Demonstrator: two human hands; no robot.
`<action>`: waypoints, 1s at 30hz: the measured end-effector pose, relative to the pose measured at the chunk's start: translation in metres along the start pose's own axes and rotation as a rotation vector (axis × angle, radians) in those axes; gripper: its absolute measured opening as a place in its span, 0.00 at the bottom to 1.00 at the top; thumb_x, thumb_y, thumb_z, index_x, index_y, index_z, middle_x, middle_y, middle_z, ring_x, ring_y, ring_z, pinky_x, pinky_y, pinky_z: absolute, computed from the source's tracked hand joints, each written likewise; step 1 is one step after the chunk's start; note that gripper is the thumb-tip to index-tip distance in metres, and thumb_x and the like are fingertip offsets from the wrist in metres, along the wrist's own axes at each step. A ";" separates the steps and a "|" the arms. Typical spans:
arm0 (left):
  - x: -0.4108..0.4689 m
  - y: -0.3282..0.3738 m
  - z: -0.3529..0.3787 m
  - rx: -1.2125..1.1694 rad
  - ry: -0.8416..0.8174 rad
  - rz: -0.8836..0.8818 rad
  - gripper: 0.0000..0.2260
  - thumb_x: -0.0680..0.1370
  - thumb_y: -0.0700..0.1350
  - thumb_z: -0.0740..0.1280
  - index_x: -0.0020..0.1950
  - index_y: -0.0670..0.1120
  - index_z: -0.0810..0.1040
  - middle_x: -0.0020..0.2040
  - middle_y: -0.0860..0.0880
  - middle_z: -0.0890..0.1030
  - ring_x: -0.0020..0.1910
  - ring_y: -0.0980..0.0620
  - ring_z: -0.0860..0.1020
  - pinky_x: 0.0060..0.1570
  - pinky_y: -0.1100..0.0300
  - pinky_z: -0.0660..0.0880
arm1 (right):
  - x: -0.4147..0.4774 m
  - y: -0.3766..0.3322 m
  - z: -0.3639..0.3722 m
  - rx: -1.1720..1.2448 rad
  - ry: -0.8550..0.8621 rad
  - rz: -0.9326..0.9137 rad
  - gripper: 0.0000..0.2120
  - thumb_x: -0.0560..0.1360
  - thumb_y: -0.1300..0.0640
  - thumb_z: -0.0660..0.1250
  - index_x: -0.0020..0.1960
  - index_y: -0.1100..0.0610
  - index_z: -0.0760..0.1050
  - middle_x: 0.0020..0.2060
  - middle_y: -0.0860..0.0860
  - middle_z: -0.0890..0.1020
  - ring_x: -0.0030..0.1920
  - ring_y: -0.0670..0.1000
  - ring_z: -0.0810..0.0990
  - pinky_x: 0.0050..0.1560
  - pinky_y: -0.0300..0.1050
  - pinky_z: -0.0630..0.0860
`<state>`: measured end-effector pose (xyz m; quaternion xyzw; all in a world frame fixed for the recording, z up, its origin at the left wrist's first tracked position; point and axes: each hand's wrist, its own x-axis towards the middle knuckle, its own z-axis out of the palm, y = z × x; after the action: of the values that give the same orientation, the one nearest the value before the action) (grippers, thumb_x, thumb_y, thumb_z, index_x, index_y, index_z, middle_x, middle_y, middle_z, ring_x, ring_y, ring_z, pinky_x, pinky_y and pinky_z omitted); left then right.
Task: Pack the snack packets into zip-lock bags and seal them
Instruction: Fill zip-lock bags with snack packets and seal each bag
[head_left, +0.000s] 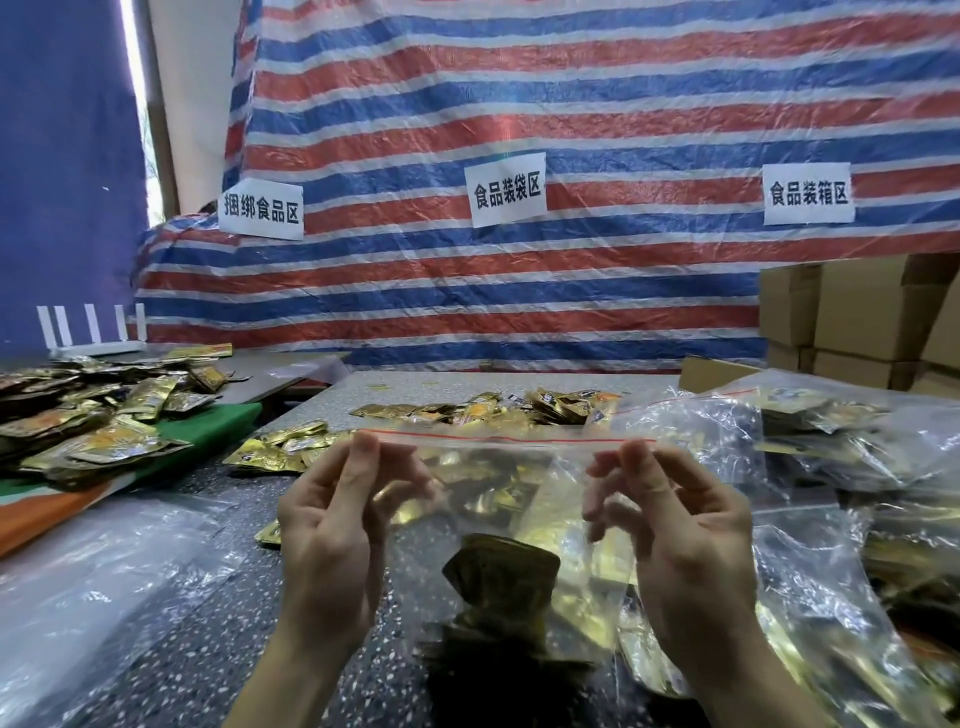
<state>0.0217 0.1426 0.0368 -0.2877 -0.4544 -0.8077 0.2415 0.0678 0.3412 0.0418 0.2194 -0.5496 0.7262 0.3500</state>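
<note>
Sealing is the step in hand, as I judge it. My left hand (332, 519) and right hand (675, 525) hold a zip-lock bag (498, 467) up at the centre of my view, just above the speckled tabletop (311, 649). Each hand pinches one end of the zip strip (493, 438), which runs taut between them from 9 to 3 o'clock. The left fingers (363, 452) grasp the strip between thumb and fingertips, and the right fingers (631, 457) do the same at the other end. The spare fingers of both hands curl loosely.

I cannot tell whether the strip is pressed shut along its length. The next move, I think, calls for running a pinch along the red line from one end to the other, keeping the two lips lined up and letting trapped air out first.

The bag is clear thin film, wrinkled and glossy, with a red line along the mouth. A clump of gold foil snack packets (501, 577) sags in its bottom at 6 o'clock, well below the strip, so nothing looks likely to foul the closure.

Loose packets (483, 410) lie on the tabletop at 12 o'clock behind the bag, with a bigger pile (93, 415) at 9 o'clock. Filled bags (831, 441) are heaped at 3 o'clock.
</note>
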 end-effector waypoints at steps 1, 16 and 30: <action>0.001 0.000 -0.001 0.016 -0.006 0.024 0.15 0.72 0.58 0.72 0.41 0.46 0.85 0.36 0.45 0.82 0.36 0.49 0.81 0.41 0.59 0.80 | 0.001 -0.003 -0.001 0.011 -0.008 -0.007 0.22 0.68 0.36 0.75 0.40 0.57 0.83 0.37 0.56 0.83 0.30 0.52 0.78 0.30 0.43 0.75; -0.003 -0.009 0.000 0.289 0.020 0.145 0.10 0.78 0.51 0.66 0.42 0.49 0.82 0.35 0.48 0.80 0.36 0.50 0.77 0.41 0.59 0.75 | 0.004 -0.009 -0.008 0.030 0.086 0.183 0.10 0.67 0.51 0.70 0.38 0.57 0.86 0.37 0.57 0.85 0.36 0.51 0.79 0.34 0.39 0.76; -0.009 0.001 0.011 0.373 -0.002 0.250 0.07 0.79 0.47 0.66 0.43 0.50 0.82 0.36 0.52 0.82 0.35 0.59 0.78 0.36 0.69 0.73 | 0.038 -0.071 0.069 -1.233 -0.628 -0.036 0.13 0.74 0.39 0.69 0.53 0.44 0.82 0.50 0.38 0.82 0.53 0.41 0.78 0.56 0.52 0.77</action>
<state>0.0320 0.1530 0.0360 -0.2931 -0.5570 -0.6730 0.3885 0.0913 0.2959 0.1350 0.1892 -0.9337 0.1773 0.2471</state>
